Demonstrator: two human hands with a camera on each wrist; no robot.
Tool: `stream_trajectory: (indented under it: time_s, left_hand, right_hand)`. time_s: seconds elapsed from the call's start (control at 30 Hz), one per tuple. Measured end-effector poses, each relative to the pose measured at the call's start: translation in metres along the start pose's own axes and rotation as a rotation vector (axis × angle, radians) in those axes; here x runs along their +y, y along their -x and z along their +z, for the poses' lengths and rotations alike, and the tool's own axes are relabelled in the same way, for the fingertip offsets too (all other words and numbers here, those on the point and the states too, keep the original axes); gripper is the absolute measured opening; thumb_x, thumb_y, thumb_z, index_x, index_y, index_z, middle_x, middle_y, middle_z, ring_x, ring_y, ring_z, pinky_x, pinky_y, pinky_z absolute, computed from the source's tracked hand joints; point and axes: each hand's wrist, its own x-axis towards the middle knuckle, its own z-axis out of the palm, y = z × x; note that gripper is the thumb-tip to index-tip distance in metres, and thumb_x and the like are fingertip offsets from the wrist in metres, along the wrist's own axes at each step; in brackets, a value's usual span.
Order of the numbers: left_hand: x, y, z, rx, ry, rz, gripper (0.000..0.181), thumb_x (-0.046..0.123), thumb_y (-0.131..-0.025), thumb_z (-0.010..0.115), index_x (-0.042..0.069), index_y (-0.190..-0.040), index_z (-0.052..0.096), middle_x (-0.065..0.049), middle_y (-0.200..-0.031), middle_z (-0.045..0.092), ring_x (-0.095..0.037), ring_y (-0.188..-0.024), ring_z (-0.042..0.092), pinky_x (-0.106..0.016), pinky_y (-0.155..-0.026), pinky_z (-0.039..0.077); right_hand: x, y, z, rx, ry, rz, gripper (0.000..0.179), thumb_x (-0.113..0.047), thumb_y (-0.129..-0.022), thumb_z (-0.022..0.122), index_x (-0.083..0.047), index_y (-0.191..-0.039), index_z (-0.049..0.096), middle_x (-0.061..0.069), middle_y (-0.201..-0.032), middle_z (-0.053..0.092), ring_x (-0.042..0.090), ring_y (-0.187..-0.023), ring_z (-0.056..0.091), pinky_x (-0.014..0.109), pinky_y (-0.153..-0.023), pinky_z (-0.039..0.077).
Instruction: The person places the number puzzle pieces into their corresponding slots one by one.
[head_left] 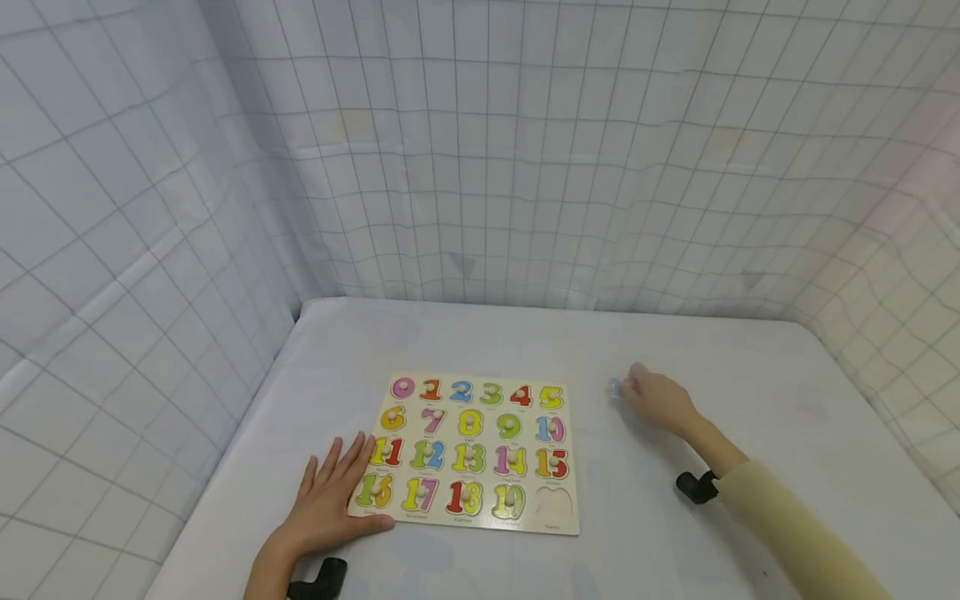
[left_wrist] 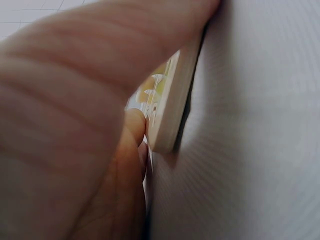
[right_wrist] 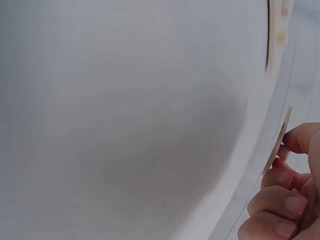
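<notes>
A wooden number puzzle board (head_left: 528, 518) lies on the table, with knobbed number pieces in nearly all its places. At its lower right corner is a bare recess (head_left: 553, 505). My left hand (head_left: 326, 500) rests at the board's lower left corner, fingers spread along the left side and thumb along the front edge. Right of the board, my right hand (head_left: 656, 400) pinches a thin wooden puzzle piece (right_wrist: 278, 142) above the table. The piece shows edge-on in the right wrist view; in the head view only a bit of light blue shows past the fingers.
A white cloth covers the table (head_left: 480, 337). White curtains with a grid pattern (head_left: 480, 167) hang behind it and at both sides. Black wrist straps with mounts (head_left: 696, 487) sit on both forearms.
</notes>
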Motion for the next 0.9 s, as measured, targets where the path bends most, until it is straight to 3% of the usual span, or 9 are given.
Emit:
stream_trajectory:
  time_s: [0.13, 0.4, 0.7, 0.9]
  left_hand:
    - [-0.001, 0.0, 0.001, 0.028, 0.007, 0.021, 0.111, 0.064, -0.065, 0.074, 0.007, -0.149, 0.031, -0.018, -0.153, 0.024, -0.041, -0.14, 0.004, -0.06, -0.106, -0.007]
    - [0.001, -0.001, -0.003, -0.027, -0.003, -0.015, 0.113, 0.065, -0.064, 0.073, 0.006, -0.149, 0.028, -0.017, -0.154, 0.02, -0.04, -0.141, 0.001, -0.06, -0.106, -0.009]
    - [0.001, -0.001, -0.004, -0.024, -0.001, -0.014, 0.113, 0.064, -0.065, 0.074, 0.006, -0.15, 0.028, -0.017, -0.154, 0.02, -0.041, -0.141, 0.002, -0.06, -0.106, -0.008]
    - [0.003, 0.0, -0.005, -0.021, 0.006, -0.01, 0.113, 0.064, -0.064, 0.074, 0.006, -0.149, 0.028, -0.018, -0.154, 0.02, -0.041, -0.14, 0.002, -0.06, -0.106, -0.008]
  right_hand:
    - [-0.041, 0.019, 0.016, -0.036, 0.014, -0.083, 0.019, -0.024, -0.095, 0.055, -0.011, -0.082, 0.05, -0.004, -0.06, 0.043, 0.01, -0.052, 0.04, 0.024, -0.045, 0.032]
    - [-0.096, 0.059, 0.041, -0.094, 0.098, -0.288, 0.022, -0.024, -0.089, 0.059, -0.018, -0.073, 0.045, -0.013, -0.054, 0.036, 0.001, -0.048, 0.033, 0.019, -0.044, 0.024]
    - [-0.109, 0.083, 0.061, -0.156, 0.129, -0.395, 0.03, -0.032, -0.092, 0.059, -0.021, -0.071, 0.042, -0.015, -0.052, 0.032, -0.001, -0.044, 0.029, 0.02, -0.042, 0.019]
    - [-0.109, 0.088, 0.067, -0.161, 0.148, -0.413, 0.03, -0.036, -0.095, 0.057, -0.021, -0.072, 0.043, -0.015, -0.052, 0.031, -0.001, -0.045, 0.03, 0.019, -0.043, 0.019]
